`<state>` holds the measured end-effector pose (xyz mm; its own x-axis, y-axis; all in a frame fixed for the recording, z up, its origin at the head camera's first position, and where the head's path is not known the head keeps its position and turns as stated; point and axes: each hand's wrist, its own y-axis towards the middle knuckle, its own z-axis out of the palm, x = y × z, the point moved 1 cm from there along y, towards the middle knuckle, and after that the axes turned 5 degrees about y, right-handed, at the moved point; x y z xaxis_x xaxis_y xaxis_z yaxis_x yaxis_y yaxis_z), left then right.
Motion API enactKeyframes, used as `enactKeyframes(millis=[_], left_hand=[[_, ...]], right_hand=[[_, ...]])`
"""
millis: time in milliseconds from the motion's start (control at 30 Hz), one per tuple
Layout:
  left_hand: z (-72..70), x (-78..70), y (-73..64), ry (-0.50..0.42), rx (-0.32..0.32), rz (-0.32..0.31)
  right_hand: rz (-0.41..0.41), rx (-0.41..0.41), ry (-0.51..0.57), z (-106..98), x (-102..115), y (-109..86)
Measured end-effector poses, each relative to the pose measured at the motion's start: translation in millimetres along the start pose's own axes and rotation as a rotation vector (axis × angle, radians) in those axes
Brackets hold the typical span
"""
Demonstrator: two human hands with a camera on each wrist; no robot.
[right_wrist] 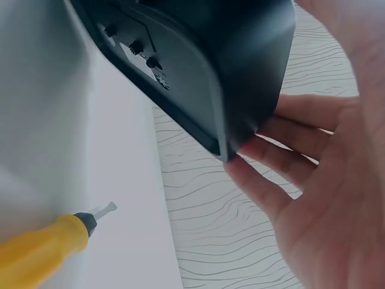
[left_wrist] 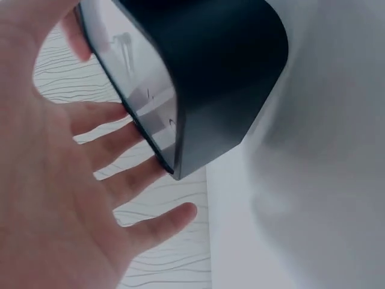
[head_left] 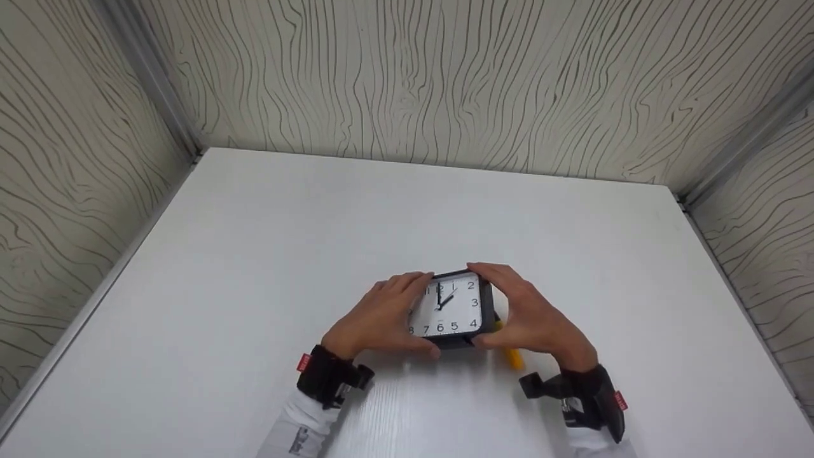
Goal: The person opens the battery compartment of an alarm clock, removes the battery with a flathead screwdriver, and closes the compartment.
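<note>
Fingers (left_wrist: 129, 183) spread wide, the left hand (head_left: 385, 318) and right hand (head_left: 533, 318) are gripping the clock (head_left: 456, 312) from opposite sides; it is sitting between them over the desk (head_left: 407, 216), the screwdriver (head_left: 514, 359) lying nearer the right.

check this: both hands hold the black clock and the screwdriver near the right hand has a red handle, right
Not red: the screwdriver near the right hand has a yellow handle, as the right wrist view shows. That hand and the left hand do hold the black clock.

black-cased clock (head_left: 455, 308), yellow-handled screwdriver (right_wrist: 48, 248)
</note>
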<state>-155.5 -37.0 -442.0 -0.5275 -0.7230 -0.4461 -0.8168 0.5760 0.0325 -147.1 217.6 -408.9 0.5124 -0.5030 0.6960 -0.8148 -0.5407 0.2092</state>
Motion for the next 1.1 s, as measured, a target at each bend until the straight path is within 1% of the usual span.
enactKeyframes(millis=[267, 367, 433, 533, 667, 767, 867, 1033, 1100], left_hand=[[-4.3, -3.7, -0.5, -0.013, -0.073, 0.018], [-7.0, -4.0, -1.4, -0.046, -0.082, 0.011], [-8.9, -4.1, -1.9, -0.077, -0.086, 0.003], [-12.1, -4.0, -2.4, -0.132, -0.09, -0.011], [-16.1, -3.7, -3.3, -0.229, -0.103, -0.012], [-17.8, -4.0, -3.7, -0.294, -0.116, 0.013], [-18.1, -5.3, -3.7, -0.327, -0.119, 0.035], [-17.4, -6.3, -3.4, -0.349, -0.107, 0.046], [-17.7, -6.3, -3.8, -0.361, -0.105, 0.051]], right_hand=[[-0.02, -0.044, 0.104, 1, -1, 1.8], [-0.042, -0.06, 0.19, 1, -2, 2.8], [-0.047, -0.059, 0.266, 2, -4, 3.4], [-0.005, -0.026, 0.369, 4, -9, 3.1], [0.092, 0.051, 0.456, 9, -14, 2.3], [0.144, 0.099, 0.459, 14, -13, 3.1], [0.174, 0.125, 0.448, 21, -10, 4.5], [0.204, 0.141, 0.48, 30, -8, 6.5], [0.197, 0.139, 0.49, 31, -8, 7.2]])
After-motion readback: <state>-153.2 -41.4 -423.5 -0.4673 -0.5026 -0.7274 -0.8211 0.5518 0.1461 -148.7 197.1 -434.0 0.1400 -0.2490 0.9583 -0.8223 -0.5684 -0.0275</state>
